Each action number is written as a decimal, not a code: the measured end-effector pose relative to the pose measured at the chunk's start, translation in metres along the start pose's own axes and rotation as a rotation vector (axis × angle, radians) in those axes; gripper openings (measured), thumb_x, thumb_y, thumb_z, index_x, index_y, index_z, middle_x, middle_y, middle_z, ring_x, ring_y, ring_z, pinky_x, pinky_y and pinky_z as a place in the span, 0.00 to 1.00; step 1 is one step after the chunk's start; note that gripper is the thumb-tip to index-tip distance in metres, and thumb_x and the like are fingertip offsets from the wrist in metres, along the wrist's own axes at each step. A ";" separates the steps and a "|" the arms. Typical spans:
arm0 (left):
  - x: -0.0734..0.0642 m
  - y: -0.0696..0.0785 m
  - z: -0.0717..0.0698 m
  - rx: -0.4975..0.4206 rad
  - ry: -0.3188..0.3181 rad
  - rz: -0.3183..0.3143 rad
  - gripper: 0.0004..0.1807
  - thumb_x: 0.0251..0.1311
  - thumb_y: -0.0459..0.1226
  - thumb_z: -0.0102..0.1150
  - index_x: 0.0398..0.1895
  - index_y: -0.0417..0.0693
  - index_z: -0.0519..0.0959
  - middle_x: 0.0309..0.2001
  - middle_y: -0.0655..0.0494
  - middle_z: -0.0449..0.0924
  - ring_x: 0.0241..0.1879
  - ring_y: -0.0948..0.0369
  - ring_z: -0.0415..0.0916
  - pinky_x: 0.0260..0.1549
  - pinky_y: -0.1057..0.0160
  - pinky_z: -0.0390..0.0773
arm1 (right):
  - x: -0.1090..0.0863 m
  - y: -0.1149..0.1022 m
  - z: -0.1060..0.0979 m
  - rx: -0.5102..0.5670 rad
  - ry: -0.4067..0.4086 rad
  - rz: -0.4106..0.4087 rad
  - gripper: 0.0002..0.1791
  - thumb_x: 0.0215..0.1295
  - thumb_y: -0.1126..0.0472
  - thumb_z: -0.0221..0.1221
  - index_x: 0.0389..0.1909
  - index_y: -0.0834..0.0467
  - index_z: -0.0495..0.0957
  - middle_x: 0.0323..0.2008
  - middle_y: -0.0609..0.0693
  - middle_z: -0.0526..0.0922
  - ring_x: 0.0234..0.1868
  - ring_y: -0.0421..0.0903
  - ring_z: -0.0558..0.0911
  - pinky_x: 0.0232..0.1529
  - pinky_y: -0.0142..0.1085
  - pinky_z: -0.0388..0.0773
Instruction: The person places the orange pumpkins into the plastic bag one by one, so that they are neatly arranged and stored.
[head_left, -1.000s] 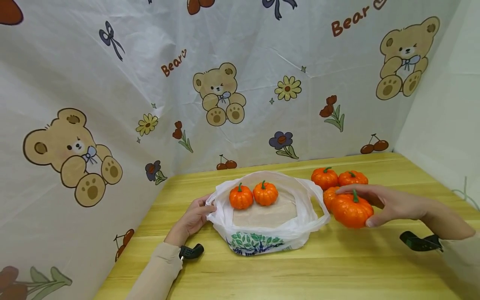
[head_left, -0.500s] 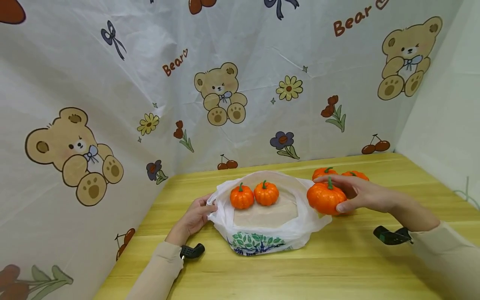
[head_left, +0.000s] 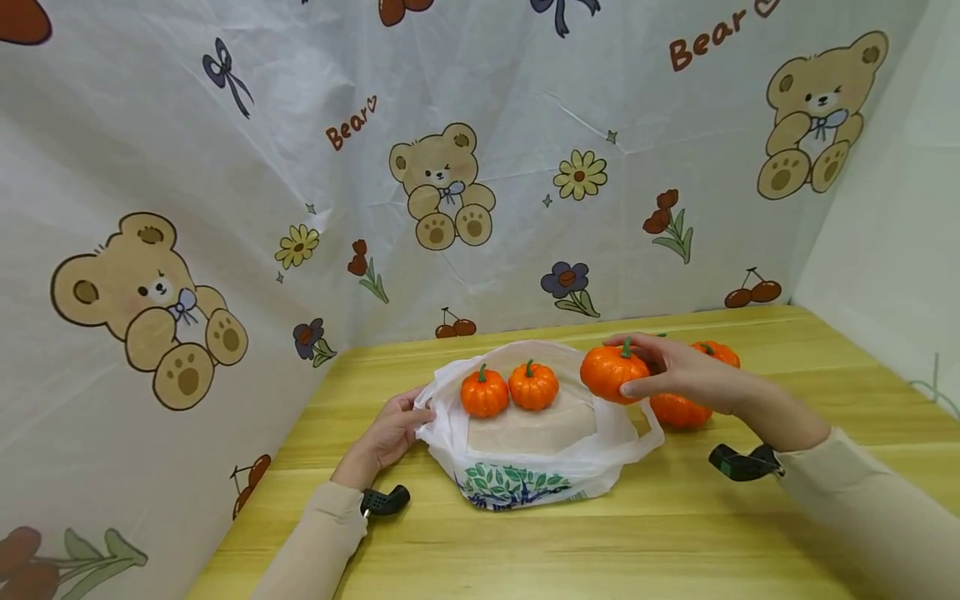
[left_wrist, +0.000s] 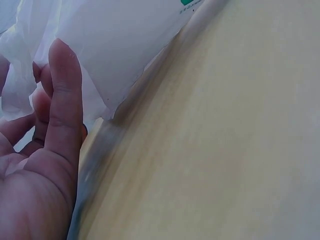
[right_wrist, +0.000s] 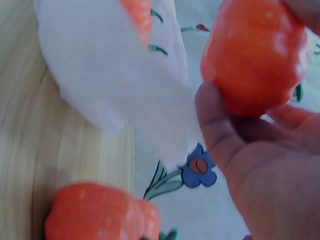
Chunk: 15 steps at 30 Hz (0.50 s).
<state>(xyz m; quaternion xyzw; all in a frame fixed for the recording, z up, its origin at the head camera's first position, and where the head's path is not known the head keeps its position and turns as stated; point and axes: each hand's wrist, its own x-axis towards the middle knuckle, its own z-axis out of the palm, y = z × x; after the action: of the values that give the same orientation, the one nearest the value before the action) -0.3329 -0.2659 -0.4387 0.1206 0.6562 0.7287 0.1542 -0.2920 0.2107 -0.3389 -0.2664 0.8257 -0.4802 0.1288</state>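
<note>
A white plastic bag [head_left: 517,483] with a green leaf print stands wide-mouthed on the table. Inside it, two small orange pumpkins [head_left: 483,394] sit side by side toward the back left. My left hand [head_left: 393,429] pinches the bag's left edge between thumb and fingers; the left wrist view shows the thin white plastic among the fingers. Above the bag's right rim, my right hand [head_left: 675,372] grips another orange pumpkin [head_left: 609,373] with a green stem. The right wrist view shows this pumpkin [right_wrist: 255,55] held between thumb and fingers, apart from the bag.
To the right of the bag, more pumpkins [head_left: 681,412] rest on the wooden table [head_left: 525,554], partly hidden by my right hand and forearm. One bag handle [head_left: 654,433] loops out at the right. A bear-patterned cloth [head_left: 510,275] hangs behind the table.
My right hand has carried its pumpkin leftward and up, from beside the other pumpkins to over the bag's right rim. The left hand stays at the bag's left edge.
</note>
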 end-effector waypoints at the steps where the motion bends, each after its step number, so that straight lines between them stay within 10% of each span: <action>1: 0.000 -0.001 0.000 0.002 -0.001 0.002 0.37 0.66 0.24 0.53 0.79 0.33 0.57 0.66 0.44 0.72 0.54 0.62 0.81 0.52 0.64 0.86 | 0.003 -0.001 0.002 -0.007 0.006 0.004 0.40 0.68 0.53 0.66 0.76 0.54 0.60 0.70 0.63 0.72 0.65 0.58 0.76 0.60 0.43 0.81; 15: 0.002 -0.001 -0.003 0.020 0.023 -0.017 0.37 0.66 0.25 0.55 0.79 0.35 0.58 0.67 0.46 0.72 0.54 0.62 0.81 0.53 0.64 0.86 | 0.039 -0.020 0.028 -0.165 0.031 0.164 0.46 0.61 0.41 0.69 0.76 0.52 0.61 0.63 0.59 0.76 0.56 0.53 0.78 0.59 0.49 0.81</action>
<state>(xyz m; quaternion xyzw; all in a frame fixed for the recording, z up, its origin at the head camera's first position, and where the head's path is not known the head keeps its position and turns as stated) -0.3354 -0.2674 -0.4403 0.1081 0.6664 0.7220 0.1517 -0.3044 0.1609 -0.3343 -0.2002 0.8834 -0.4023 0.1327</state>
